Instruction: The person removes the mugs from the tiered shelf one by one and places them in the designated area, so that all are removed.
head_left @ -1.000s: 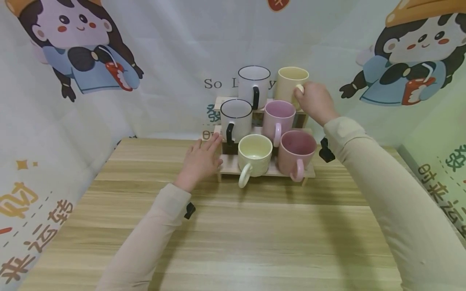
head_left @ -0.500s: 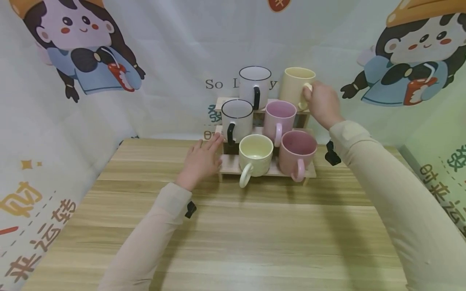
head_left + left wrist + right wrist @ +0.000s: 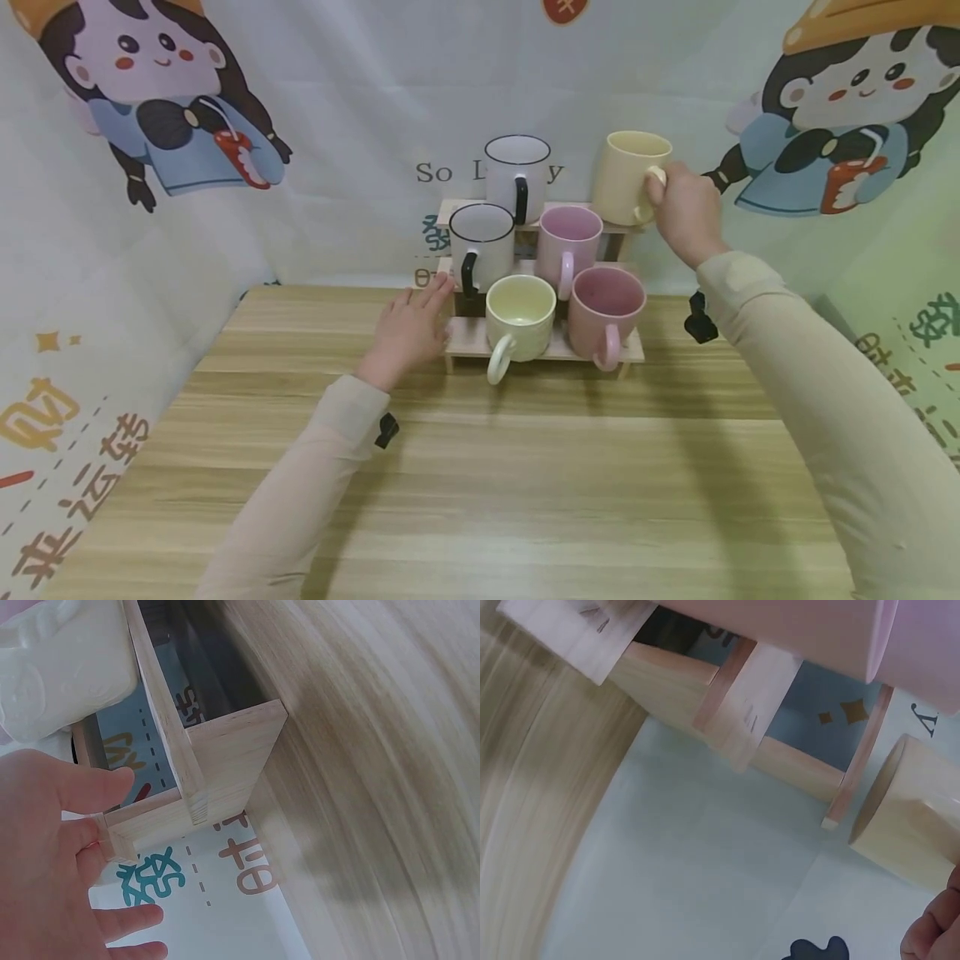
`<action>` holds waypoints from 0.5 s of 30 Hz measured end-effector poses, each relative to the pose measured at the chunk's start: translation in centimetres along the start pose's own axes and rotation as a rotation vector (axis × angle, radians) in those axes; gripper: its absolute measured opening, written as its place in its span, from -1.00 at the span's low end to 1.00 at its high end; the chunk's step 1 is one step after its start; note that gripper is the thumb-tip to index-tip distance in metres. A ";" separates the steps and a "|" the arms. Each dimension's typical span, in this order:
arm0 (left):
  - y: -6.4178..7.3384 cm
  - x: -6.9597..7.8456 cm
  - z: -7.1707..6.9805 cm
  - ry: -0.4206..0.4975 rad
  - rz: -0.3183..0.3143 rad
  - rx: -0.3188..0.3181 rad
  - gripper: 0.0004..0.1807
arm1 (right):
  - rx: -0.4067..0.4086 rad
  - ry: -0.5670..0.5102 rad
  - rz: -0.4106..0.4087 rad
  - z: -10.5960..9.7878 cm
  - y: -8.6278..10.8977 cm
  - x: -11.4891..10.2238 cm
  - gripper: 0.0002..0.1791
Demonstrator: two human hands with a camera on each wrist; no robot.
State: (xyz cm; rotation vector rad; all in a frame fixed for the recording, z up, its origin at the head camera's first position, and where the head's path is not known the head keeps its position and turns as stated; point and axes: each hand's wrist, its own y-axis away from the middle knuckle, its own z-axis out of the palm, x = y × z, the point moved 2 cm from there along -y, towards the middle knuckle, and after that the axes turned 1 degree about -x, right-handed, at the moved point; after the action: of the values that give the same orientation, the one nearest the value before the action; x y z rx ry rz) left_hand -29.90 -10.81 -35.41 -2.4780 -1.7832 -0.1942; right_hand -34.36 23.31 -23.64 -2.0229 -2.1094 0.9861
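My right hand (image 3: pixel 692 213) grips the handle of a pale yellow mug (image 3: pixel 627 177) at the right end of the top tier of a three-tier wooden rack (image 3: pixel 467 338). In the right wrist view a gap shows between the yellow mug's base (image 3: pixel 877 791) and the top board. My left hand (image 3: pixel 407 328) rests against the rack's left side, fingers extended. The left wrist view has its thumb (image 3: pixel 97 787) beside the wooden frame (image 3: pixel 232 754). On the top tier's left stands a white black-rimmed mug (image 3: pixel 501 179).
The middle tier carries another black-rimmed white mug (image 3: pixel 491 250) and a lilac mug (image 3: pixel 558 242). Below are a pale green cup (image 3: pixel 525 329) and a dusky pink mug (image 3: pixel 600 321), handles forward. A printed cloth (image 3: pixel 337 125) hangs close behind the rack on the wooden table (image 3: pixel 480 492).
My right hand has moved the yellow mug to the right, away from the black-rimmed mug beside it, and slightly up. My left hand has stayed at the rack's side.
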 end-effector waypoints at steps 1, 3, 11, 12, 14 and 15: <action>0.0 0.0 0.0 -0.004 0.001 0.000 -0.19 | -0.001 0.001 0.005 -0.1 0.0 0.1 -0.48; 0.1 0.0 -0.1 -0.007 0.002 0.000 -0.18 | 0.002 0.009 0.011 -0.3 0.0 0.5 -0.47; 0.1 0.0 -0.2 -0.012 0.003 0.010 -0.18 | 0.026 0.014 0.036 -1.0 0.5 2.2 -0.48; 0.1 0.1 -0.2 -0.012 0.004 0.010 -0.17 | 0.029 0.013 0.042 -1.1 0.6 2.4 -0.48; 0.1 0.1 -0.2 -0.013 0.004 0.008 -0.17 | 0.042 0.010 0.051 -1.3 0.8 2.8 -0.49; 0.1 0.1 -0.2 -0.013 0.004 0.008 -0.16 | 0.045 0.012 0.055 -1.3 0.9 3.0 -0.49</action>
State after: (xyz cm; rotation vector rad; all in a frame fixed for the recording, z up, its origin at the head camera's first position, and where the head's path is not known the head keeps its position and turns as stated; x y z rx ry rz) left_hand -29.74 -10.76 -35.19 -2.4833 -1.7797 -0.1709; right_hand -33.38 26.53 -24.13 -2.0709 -2.0176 1.0167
